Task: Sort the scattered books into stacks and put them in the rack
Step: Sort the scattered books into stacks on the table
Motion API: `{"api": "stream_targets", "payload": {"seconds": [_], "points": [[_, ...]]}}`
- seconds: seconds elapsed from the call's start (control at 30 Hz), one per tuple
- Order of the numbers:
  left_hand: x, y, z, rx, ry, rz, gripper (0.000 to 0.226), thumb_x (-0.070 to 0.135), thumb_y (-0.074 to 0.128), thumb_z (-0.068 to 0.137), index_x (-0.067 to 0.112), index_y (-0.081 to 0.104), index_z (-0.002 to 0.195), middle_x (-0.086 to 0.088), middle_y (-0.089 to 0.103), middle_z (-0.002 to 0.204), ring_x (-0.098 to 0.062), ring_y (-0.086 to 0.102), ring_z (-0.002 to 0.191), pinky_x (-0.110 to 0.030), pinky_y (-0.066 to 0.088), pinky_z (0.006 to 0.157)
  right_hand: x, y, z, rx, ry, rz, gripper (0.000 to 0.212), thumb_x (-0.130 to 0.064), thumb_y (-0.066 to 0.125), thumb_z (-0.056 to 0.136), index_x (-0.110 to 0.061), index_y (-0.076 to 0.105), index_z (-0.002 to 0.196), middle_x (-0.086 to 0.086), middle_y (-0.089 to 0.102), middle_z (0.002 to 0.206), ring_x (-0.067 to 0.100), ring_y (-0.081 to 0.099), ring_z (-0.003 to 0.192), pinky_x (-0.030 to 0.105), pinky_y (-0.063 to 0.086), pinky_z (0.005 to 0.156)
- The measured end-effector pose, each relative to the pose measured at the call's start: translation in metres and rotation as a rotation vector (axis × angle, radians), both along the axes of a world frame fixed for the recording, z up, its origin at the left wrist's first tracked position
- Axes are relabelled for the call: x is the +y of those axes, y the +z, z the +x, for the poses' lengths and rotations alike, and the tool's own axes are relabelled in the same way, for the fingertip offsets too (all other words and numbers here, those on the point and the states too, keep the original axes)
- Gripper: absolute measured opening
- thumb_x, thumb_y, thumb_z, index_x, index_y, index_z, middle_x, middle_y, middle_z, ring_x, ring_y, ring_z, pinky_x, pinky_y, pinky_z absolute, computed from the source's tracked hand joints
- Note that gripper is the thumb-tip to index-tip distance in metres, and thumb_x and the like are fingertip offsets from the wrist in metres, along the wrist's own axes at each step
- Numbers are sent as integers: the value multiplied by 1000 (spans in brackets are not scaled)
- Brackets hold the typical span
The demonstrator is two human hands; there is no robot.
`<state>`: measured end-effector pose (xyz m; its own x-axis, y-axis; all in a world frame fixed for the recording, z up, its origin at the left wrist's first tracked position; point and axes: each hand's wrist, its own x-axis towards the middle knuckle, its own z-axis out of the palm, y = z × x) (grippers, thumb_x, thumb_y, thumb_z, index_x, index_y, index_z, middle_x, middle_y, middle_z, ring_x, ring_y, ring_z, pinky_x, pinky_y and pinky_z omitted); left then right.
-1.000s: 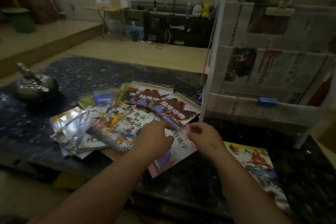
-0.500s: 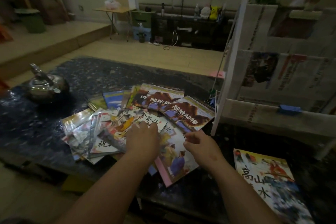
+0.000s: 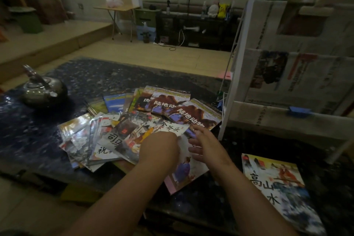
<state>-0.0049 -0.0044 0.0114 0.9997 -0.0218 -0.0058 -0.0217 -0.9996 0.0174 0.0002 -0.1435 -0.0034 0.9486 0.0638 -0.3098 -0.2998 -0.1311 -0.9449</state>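
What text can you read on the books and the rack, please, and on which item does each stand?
"陆地动物": front brown book.
"陆地动", rest covered: brown book behind.
"金斧头": white book.
"高山", then "水": book at right.
"司", rest covered: grey book.
"祝", rest covered: book below it.
Newspapers on the rack: too blurred to read.

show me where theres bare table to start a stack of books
Bare table lies behind the pile of books, right of the kettle, and in front of the kettle, left of the pile. A narrower strip runs between the pile and the lone book. The middle is crowded: pile, left hand, right hand; the rack fills the far right.
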Motion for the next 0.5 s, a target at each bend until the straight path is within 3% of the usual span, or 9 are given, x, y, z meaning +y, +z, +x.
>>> {"api": "stream_targets", "payload": {"seconds": [0.1,0.2,0.3,0.4,0.5], "points": [[-10,-2,-6,-2,-52,-68,22,34,54,92,17,67,88,0,52,71,-21,50,67,-29,34,56,3,5,-2,65,-15,163,33,-43,33,104,-32,58,122,0,59,111,18,61,102,36,51,92],[-15,-4,-10,-21,-91,-132,26,39,51,91,21,69,85,1,55,68,-19,54,64,-28,35,51,1,0,-4,122,-83,208,43,-43,35,104,-15,65,117,4,64,113,18,63,98,30,53,77],[-14,-5,-11,19,-105,-254,33,49,51,90,24,71,92,2,66,82,-18,63,79,-30,50,64,-2,-4,-3,139,-142,193,37,-37,42,103,-12,66,113,-1,63,106,18,63,95,29,54,72],[-7,-3,-7,50,-53,-433,35,46,51,93,29,64,121,4,68,113,-20,61,105,-34,50,86,-5,-6,1,83,-211,130,16,-15,54,96,-18,69,101,1,65,106,22,66,96,33,58,75],[7,-5,4,0,-1,-361,40,29,52,93,26,56,132,-6,58,128,-27,55,115,-39,48,94,-14,-7,4,23,-257,16,32,6,58,86,-24,66,93,6,65,109,26,64,99,47,58,84]]}}
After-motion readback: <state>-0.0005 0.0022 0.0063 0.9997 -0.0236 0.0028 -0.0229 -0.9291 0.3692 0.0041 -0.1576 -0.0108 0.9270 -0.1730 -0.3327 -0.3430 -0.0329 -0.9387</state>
